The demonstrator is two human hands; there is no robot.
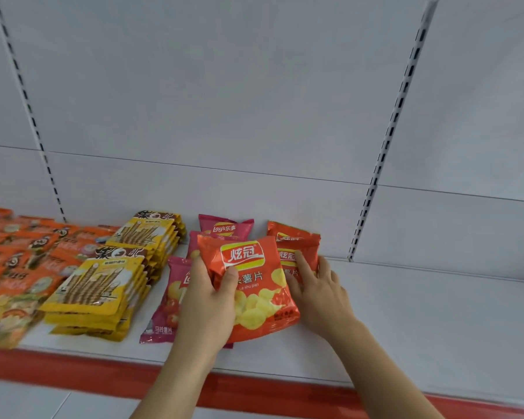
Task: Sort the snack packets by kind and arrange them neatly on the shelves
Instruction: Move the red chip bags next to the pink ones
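My left hand [208, 300] grips an orange-red chip packet [256, 294] by its left side, thumb on the front, holding it tilted above the white shelf [421, 322]. My right hand [318, 285] lies with straight fingers on another orange-red chip packet [297, 255], which sits on the shelf behind the held one. A third packet of the same kind [288, 232] lies further back. Pink chip packets [167, 303] lie in a column just left of them, one at the back [226, 228]. Partly hidden by my left hand is the front pink packet.
Two stacks of yellow wafer-roll packets [103, 291] stand left of the pink ones. Orange snack packets [16, 261] crowd the far left. The shelf has a red front edge [254, 391], a white back panel and slotted uprights [384, 140].
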